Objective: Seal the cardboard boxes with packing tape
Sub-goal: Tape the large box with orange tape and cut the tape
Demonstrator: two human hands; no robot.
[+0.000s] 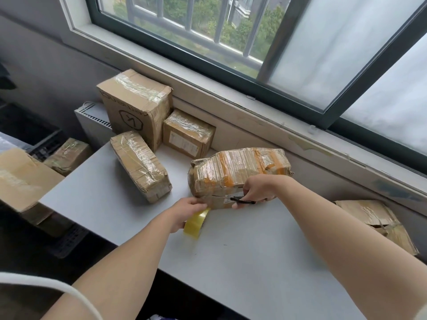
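Observation:
A crumpled cardboard box (pixel 238 172), wrapped in clear and orange tape, lies on the grey table (pixel 242 257) in front of me. My left hand (pixel 188 212) grips a yellowish roll of packing tape (pixel 196 224) just below the box's near left corner, with a strip running from the roll up to the box. My right hand (pixel 256 189) holds black-handled scissors (pixel 240 200) at the box's near face, blades pointing left toward the strip.
Three taped boxes sit further back: a long one (pixel 141 166), a tall one (pixel 136 107), a small one (pixel 188 133). A flattened box (pixel 379 225) lies at the right. More boxes (pixel 25 179) stand off the table's left edge. A window sill (pixel 288 125) runs behind.

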